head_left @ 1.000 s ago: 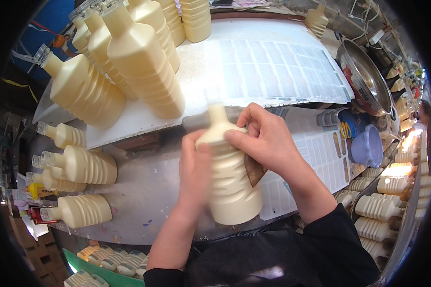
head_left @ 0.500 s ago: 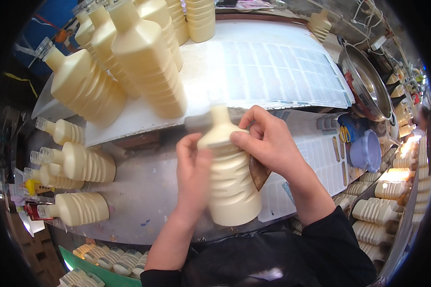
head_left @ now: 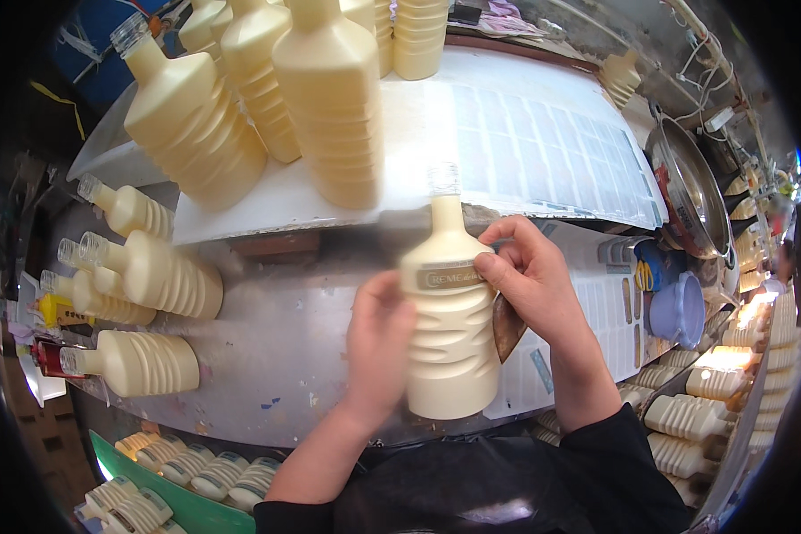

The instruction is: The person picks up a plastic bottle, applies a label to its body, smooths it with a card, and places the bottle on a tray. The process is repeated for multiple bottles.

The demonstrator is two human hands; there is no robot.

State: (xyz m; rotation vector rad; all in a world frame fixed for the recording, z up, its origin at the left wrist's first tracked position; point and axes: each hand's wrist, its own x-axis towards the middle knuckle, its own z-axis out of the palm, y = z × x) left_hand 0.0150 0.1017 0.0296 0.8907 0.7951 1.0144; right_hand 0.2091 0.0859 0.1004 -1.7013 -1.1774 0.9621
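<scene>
A cream plastic bottle (head_left: 449, 347) with a ribbed body and a clear threaded neck stands upright in front of me. Across its shoulder lies a narrow grey-brown label (head_left: 449, 277). My right hand (head_left: 529, 271) is closed at the bottle's right side, thumb and forefinger pinching the label's right end. A brown flat piece with a pointed corner (head_left: 505, 327) shows below that hand, beside the bottle; how it is held is hidden. My left hand (head_left: 378, 334) is at the bottle's left side, smeared by motion, so its grip is unclear.
Cream bottles (head_left: 329, 116) crowd the raised white board (head_left: 280, 200), and others lie at left (head_left: 151, 363). Label sheets (head_left: 543, 147) spread right of centre, near a purple basin (head_left: 676, 310) and metal pan (head_left: 685, 178). Bottles fill a green tray (head_left: 187, 494) and right-hand racks (head_left: 685, 416).
The view has shifted, with the surroundings appearing displaced. The bottle has turned so its label now faces me. My left hand remains blurred beside it; my right hand keeps its pinch.
</scene>
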